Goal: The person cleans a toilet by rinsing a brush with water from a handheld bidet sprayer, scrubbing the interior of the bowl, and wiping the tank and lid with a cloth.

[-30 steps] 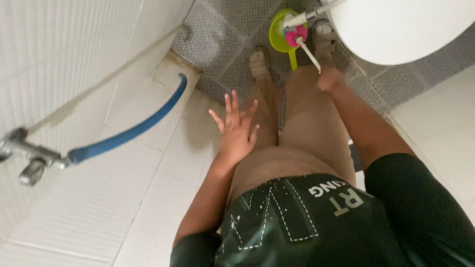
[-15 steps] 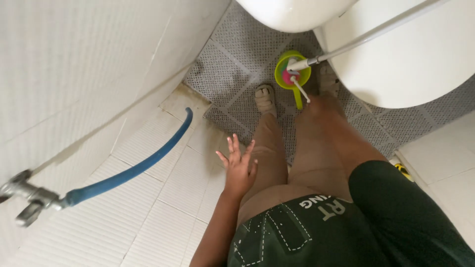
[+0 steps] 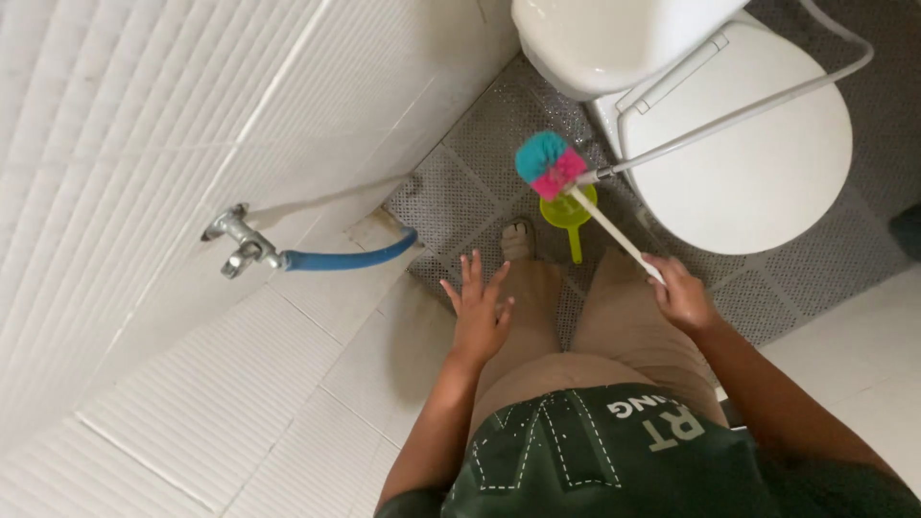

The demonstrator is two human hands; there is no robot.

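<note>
1. My right hand (image 3: 683, 295) had its fingers (image 3: 662, 273) curled shut around the lower end of a thin white handle, the toilet brush (image 3: 550, 165).
2. From that grip the handle ran up toward eleven o'clock, ending in a bristle head, turquoise on one side and pink on the other, raised in the air.
3. My left hand (image 3: 477, 312) held nothing; its fingers (image 3: 474, 271) were spread wide apart, palm down, hovering above my left thigh.
4. Just under the brush head, toward five o'clock of it, a lime-green holder (image 3: 568, 212) stood on the floor, its stalk pointing to six o'clock, close beside my foot (image 3: 516, 238).
5. At one o'clock from my right hand was the white toilet (image 3: 748, 163) with its lid down, and a pale spray hose (image 3: 767, 98) crossed over the lid to a fitting near the brush head.
6. The floor (image 3: 460, 192) around the toilet was grey patterned tile.
7. At nine o'clock from my left hand, well apart, a metal tap (image 3: 236, 246) stuck out of the white ribbed-tile wall (image 3: 144, 125), with a blue hose (image 3: 350, 259) leading off it toward the floor.
</note>
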